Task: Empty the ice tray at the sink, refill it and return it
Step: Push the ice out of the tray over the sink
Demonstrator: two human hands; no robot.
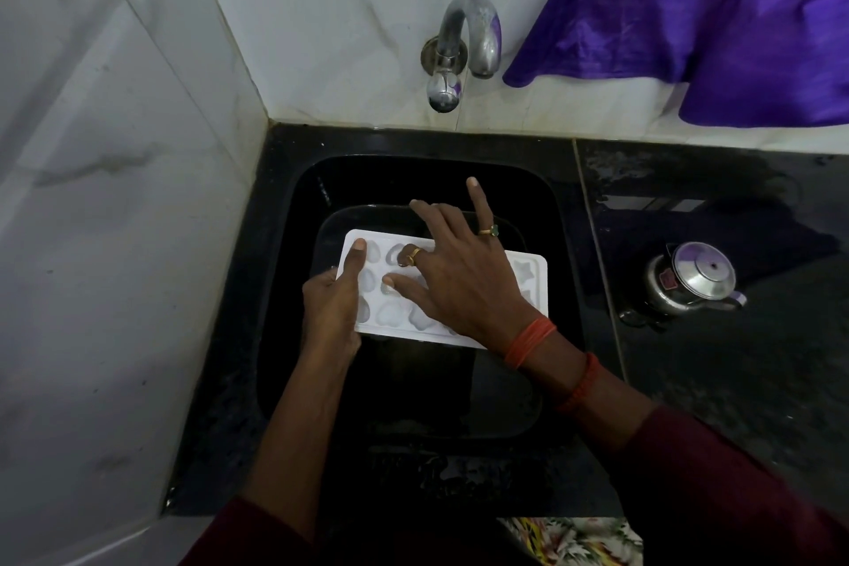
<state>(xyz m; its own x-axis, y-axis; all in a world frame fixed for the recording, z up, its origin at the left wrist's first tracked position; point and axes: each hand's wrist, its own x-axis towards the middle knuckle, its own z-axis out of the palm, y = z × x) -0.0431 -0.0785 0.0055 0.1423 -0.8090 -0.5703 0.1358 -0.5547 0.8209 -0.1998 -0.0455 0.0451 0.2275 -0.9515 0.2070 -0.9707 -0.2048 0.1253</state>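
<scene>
Sink (285,290), black, set in a dark bench (689,381), with one white ice tray (395,322) held over its basin. The tray's heart- and star-shaped pockets look frosted; whether they hold ice cannot be told. Left hand (331,308) grips the tray's left end, thumb on top. Right hand (459,285) lies spread across the pockets, fingertips pressing. One tap (468,32) at the far wall; one steel kettle (693,280) at right.

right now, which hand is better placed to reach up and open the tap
Right, probably. The left hand grips the ice tray by its left end over the sink, while the right hand only rests spread fingers on top, pointing toward the tap.
</scene>
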